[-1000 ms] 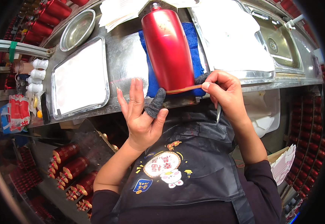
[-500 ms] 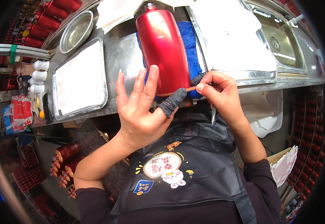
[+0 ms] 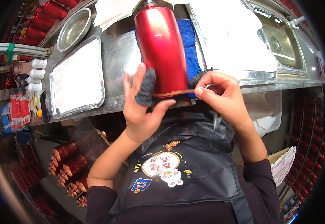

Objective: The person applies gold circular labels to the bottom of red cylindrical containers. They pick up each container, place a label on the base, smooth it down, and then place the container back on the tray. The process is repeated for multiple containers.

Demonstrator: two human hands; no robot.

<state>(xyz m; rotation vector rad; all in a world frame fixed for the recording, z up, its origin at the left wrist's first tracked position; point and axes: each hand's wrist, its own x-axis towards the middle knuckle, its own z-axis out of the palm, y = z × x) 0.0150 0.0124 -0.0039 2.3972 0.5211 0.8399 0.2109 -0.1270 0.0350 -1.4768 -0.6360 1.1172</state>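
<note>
Steel makes up the worktable in front of you, with a rimmed tray toward its near-left corner. Between that tray and the table's right side, your red bottle lies on its side, base close to the near edge and neck toward the far one. A blue towel is spread under it, showing mostly along its right flank.

Your left hand is spread, thumb apart from the fingers: the index stands at the bottle's lower left side, the thumb just below the base. From this angle I can't tell whether the index's dark finger cover presses on the bottle. Your right hand has thumb and index pinched together on the end of a thin copper-brown strip, which runs along the base rim.

I'd hold the strip lightly taut and level with that rim, since pulling toward the table's near edge could skew it. Smooth from the left with the covered fingertip, and mind the pointed metal tool under your right palm; it could scratch the finish.
</note>
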